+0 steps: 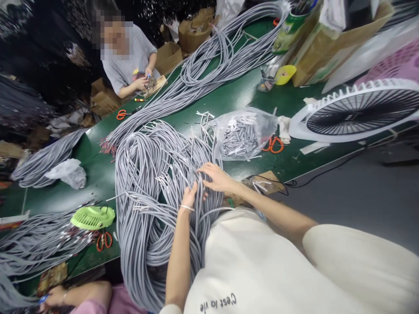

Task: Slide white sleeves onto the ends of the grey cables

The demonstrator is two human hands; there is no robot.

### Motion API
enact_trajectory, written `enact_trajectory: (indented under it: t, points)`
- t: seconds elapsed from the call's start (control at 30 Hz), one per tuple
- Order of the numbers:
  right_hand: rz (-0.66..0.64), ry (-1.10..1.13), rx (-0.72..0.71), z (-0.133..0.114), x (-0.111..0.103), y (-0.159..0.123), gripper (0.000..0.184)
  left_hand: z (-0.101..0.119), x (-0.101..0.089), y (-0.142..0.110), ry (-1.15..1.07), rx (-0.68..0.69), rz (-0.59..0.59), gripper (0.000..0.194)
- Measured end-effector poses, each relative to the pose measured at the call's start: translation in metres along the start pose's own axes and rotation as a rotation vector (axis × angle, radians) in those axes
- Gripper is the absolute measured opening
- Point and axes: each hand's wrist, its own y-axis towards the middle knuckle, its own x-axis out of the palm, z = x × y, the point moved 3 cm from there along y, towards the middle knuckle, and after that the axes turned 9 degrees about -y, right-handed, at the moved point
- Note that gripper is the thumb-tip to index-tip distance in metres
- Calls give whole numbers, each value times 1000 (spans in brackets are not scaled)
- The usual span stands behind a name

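Observation:
A large heap of grey cables (pixel 140 244), looped and with pale ends, covers the near part of the green table and hangs over its edge. My left hand (pixel 189 197), with a white band at the wrist, is closed around some grey cable, its thumb on top and most fingers hidden. Just right of it, my right hand (pixel 214 176) bends its fingers in a pinch on a cable of the same heap. Beyond my right hand lies a clear plastic bag (pixel 245 133) filled with short grey cable sleeves and white strips.
A white fan (pixel 353 111) stands at right, a green fan (pixel 92 217) at left. Orange-handled scissors (pixel 276 145) lie by the bag. A long cable bundle (pixel 196 83) runs along the far side. One co-worker (pixel 131 61) sits opposite; another's arm (pixel 85 293) is at lower left.

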Motion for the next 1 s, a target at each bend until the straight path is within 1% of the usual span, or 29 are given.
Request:
enact_trajectory:
  t: [0.07, 0.1, 0.17, 0.23, 0.33, 0.4, 0.47, 0.57, 0.7, 0.77, 0.83, 0.9, 1.0]
  points:
    - [-83, -172, -47, 0, -11, -5, 24, 2, 2, -1, 9, 5, 1, 66]
    - [-119, -245, -58, 0, -15, -8, 22, 2, 3, -2, 19, 10, -8, 65]
    - [-185, -344, -63, 0, -23, -13, 29, 2, 6, -3, 54, 11, -49, 63]
    - [-258, -383, -53, -1, -26, -20, 33, 1, 9, -5, 114, 3, -81, 63]
    - [-407, -394, -73, -8, -24, -29, 27, 3, 15, -9, 208, 6, -107, 63]
    - [-476, -405, -97, -14, -22, -35, 28, 5, 19, -12, 247, 4, -128, 63]
    - [-475, -434, -111, -20, -22, -40, 25, 6, 24, -16, 273, -6, -143, 65]
    - [-427, -511, -155, -28, -21, -44, 15, 7, 29, -21, 293, -12, -154, 67]
    - [-431, -568, -271, -38, -20, -47, 15, 12, 29, -29, 276, 30, -188, 70]
    - [-451, -564, -311, -41, -20, -49, 15, 14, 28, -33, 256, 48, -240, 70]
    - [-468, -548, -336, -41, -22, -52, 13, 14, 28, -39, 240, 33, -321, 67]
    - [-478, -509, -385, -40, -25, -55, 14, 11, 29, -46, 219, 13, -377, 65]
    - [-495, -416, -497, -39, -33, -58, 17, 4, 30, -56, 189, 28, -386, 64]
